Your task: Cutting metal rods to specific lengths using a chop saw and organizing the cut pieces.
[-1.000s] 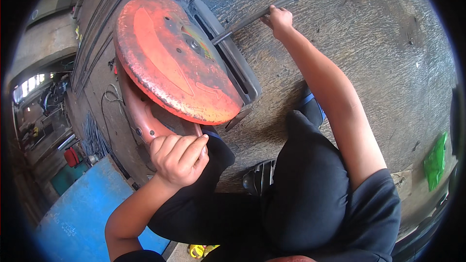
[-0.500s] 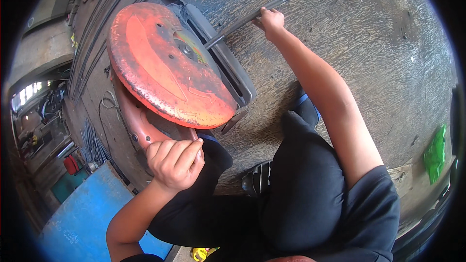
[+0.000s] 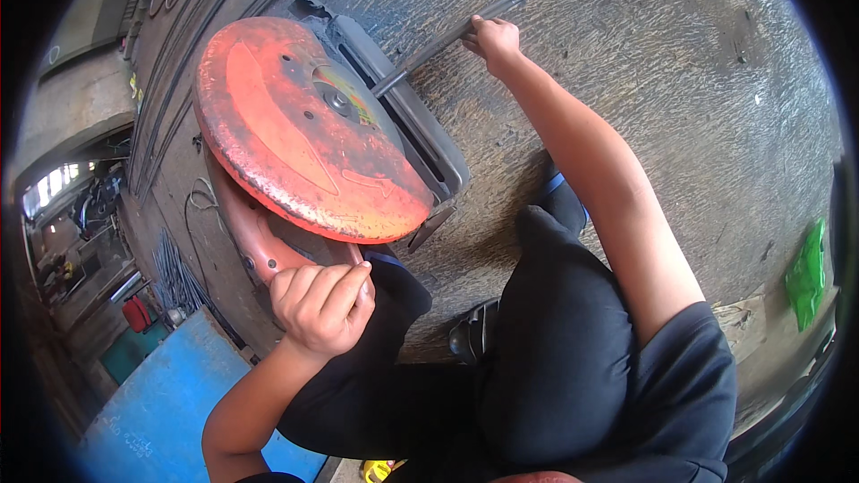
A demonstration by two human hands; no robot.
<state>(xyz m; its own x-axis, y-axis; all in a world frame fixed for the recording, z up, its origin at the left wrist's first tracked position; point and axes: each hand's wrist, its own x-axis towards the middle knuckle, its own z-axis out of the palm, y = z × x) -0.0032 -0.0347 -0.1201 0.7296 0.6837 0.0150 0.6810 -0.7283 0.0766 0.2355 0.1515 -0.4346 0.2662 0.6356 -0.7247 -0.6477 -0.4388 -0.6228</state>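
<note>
An orange cut-off saw stands on the floor at the upper left, its worn disc guard [image 3: 295, 156] hiding most of the blade. My left hand [image 3: 324, 306] is closed around the saw's handle [image 3: 354, 255], below the guard. Stretched out at the upper middle, my right hand [image 3: 490, 40] grips a long grey metal bar [image 3: 429, 53] near its far end. The bar lies slanted across the saw's dark metal base [image 3: 404, 112], and its lower left end meets the guard's edge by the blade. Whether the blade touches the bar is hidden.
Long dark rods [image 3: 170, 80] run along the floor at the left. A blue panel [image 3: 174, 389] is at the lower left, with a red object [image 3: 136, 314] behind it. A green plastic bag [image 3: 806, 275] lies at the far right. My bent knees are close below the saw.
The saw's guard and base sit slightly lower in the picture, and the bar with my right hand has shifted slightly left and down. Both hands keep their grips.
</note>
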